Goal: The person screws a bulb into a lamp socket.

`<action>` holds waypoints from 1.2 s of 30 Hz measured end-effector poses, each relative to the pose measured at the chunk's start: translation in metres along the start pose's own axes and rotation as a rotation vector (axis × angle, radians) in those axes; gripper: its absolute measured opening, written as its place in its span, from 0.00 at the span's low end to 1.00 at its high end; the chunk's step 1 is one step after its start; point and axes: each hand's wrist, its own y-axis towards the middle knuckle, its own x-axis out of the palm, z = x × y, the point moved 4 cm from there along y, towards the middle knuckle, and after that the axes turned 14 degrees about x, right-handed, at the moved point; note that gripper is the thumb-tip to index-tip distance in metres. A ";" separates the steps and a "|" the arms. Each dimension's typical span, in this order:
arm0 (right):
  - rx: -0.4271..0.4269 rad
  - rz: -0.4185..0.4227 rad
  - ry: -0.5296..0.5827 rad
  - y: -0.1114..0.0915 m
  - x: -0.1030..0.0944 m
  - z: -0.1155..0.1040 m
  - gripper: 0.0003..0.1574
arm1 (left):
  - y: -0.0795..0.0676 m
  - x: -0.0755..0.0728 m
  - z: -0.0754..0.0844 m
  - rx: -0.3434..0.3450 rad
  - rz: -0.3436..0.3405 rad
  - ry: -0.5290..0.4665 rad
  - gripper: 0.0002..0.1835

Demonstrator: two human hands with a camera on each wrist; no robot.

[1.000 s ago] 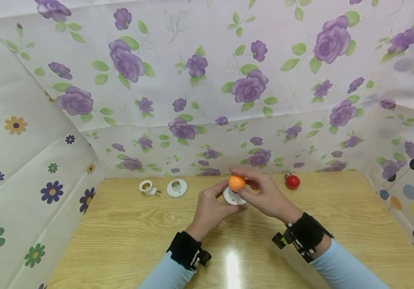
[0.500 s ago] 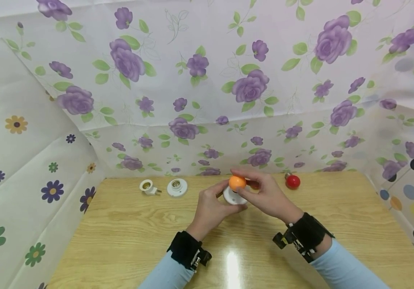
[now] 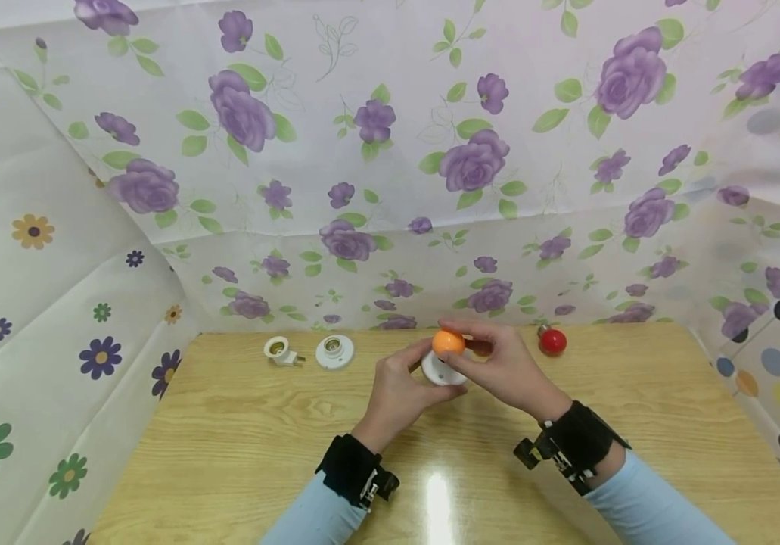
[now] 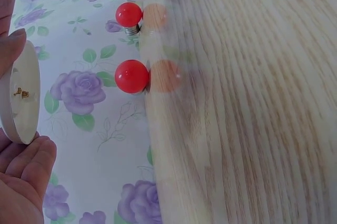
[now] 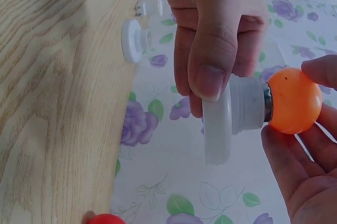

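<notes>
Wood-grain surface (image 3: 226, 446): above its far middle, left hand (image 3: 395, 390) grips round white plastic-looking lamp holder (image 5: 247, 103), right hand (image 3: 504, 367) pinches glossy orange globe bulb (image 5: 296, 100) at its mouth. Bulb likely light, slick, fragile; grip widest part gently.

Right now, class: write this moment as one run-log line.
left hand: grips white lamp base; right hand: holds orange bulb at socket; on table: red bulb, second red bulb

Bench (image 3: 226, 439): pale yellowish wood grain, glossy, 1 bright glare streak (image 3: 439, 499) near front. Back wall covering (image 3: 390, 182): white, purple-rose print, green leaves, horizontal crease. Left wall covering (image 3: 42, 288): white, multicoloured daisy print, diagonal folds. Right wall covering (image 3: 774, 362): white, thin grid lines, coloured dots.
</notes>
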 end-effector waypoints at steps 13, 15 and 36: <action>0.008 0.089 -0.008 -0.010 0.000 -0.035 0.23 | 0.001 0.001 0.002 -0.010 -0.004 0.005 0.33; 0.001 0.109 -0.010 -0.011 0.000 -0.036 0.22 | 0.001 0.001 0.002 -0.008 -0.005 0.003 0.33; -0.041 -0.039 0.005 0.001 -0.003 -0.001 0.28 | 0.002 0.000 0.000 0.000 0.006 -0.034 0.34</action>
